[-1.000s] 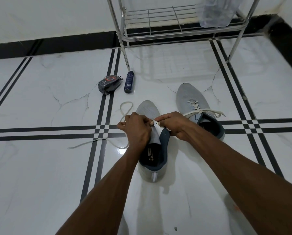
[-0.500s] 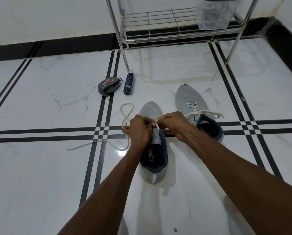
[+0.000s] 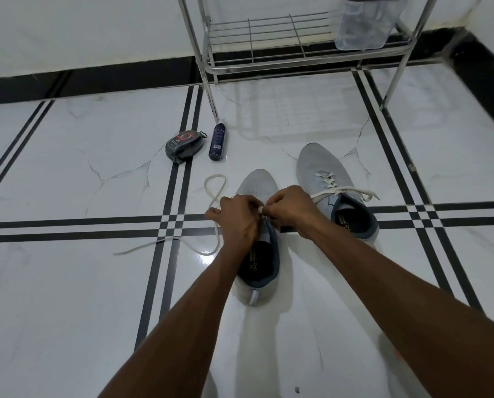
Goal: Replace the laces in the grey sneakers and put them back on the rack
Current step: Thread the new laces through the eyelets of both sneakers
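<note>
Two grey sneakers stand on the tiled floor. The left sneaker (image 3: 258, 185) points away from me, and both my hands work over its eyelets. My left hand (image 3: 235, 218) and my right hand (image 3: 290, 206) meet over the tongue, each pinching the white lace (image 3: 215, 185). The lace loops out to the left and trails across the floor. The right sneaker (image 3: 321, 165) sits beside it with a white lace threaded through, its ends lying loose to the right. The eyelets under my hands are hidden.
A metal wire rack (image 3: 268, 33) stands at the back with a clear plastic container (image 3: 363, 24) on its lower shelf. A dark shoe-polish sponge case (image 3: 184, 146) and a dark blue bottle (image 3: 217, 137) lie on the floor left of the rack leg.
My hands have come closer together over the left sneaker's tongue, with less lace showing between them. The view has shifted slightly; the sneakers stay in place.
</note>
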Available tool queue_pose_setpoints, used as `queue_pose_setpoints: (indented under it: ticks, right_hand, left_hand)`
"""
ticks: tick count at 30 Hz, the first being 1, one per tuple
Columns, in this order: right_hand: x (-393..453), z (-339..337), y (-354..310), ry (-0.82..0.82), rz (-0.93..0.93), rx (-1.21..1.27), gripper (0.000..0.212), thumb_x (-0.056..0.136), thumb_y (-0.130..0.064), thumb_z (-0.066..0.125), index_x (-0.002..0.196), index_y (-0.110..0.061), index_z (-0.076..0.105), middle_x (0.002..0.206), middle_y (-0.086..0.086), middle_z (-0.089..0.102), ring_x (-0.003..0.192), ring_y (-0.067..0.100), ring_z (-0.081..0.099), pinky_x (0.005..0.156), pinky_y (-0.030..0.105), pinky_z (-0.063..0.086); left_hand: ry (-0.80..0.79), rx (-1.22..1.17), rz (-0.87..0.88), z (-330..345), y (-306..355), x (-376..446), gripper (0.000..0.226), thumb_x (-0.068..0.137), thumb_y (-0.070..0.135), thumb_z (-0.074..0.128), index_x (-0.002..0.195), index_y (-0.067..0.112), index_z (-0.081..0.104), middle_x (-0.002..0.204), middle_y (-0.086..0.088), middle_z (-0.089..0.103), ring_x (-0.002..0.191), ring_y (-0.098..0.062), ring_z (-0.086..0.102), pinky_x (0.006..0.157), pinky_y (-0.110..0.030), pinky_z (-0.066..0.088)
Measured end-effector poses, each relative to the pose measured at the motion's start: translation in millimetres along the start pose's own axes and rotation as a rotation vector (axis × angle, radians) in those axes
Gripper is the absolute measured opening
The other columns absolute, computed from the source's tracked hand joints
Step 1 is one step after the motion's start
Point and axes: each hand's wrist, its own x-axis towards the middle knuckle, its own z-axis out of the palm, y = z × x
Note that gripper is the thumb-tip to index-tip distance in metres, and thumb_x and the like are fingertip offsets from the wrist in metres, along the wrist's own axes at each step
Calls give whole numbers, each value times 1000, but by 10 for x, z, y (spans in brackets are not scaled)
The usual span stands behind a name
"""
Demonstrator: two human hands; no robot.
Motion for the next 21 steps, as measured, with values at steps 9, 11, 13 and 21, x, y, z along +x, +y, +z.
queue_pose_setpoints:
  ticks: [9, 11, 13, 21]
  right_hand:
    - [25, -33, 38, -80, 127, 162, 19, 75, -1, 70, 93, 6, 75, 81, 15, 69, 70, 24, 62, 78, 49, 60]
    - [32, -33, 55, -85, 142, 224, 17, 75, 3, 70, 90, 9, 74, 79, 15, 68, 70, 23, 63, 79, 48, 61]
    - [38, -32, 49, -77, 153, 268, 10, 77, 5, 70, 87, 6, 74, 78, 14, 66, 67, 20, 64, 79, 43, 63]
    - [172, 10, 7, -75, 80, 70, 20, 87, -6, 58, 102, 1, 71, 87, 13, 66, 70, 20, 62, 58, 31, 57]
  left_hand:
    - [13, -49, -44, -10, -29, 10, 12, 92, 33, 65, 90, 35, 77, 96, 9, 74, 114, -20, 51, 88, -44, 19]
    - [34, -49, -64, -5, -13, -17, 12, 91, 31, 65, 88, 35, 76, 94, 10, 74, 113, -19, 52, 89, -44, 20]
    - [74, -101, -61, -12, 2, -39, 10, 88, 27, 64, 83, 33, 71, 88, 11, 72, 108, -17, 53, 84, -40, 16]
    - [82, -172, -87, -17, -5, -124, 16, 88, 32, 54, 82, 31, 69, 86, 9, 67, 105, -22, 52, 90, -46, 29]
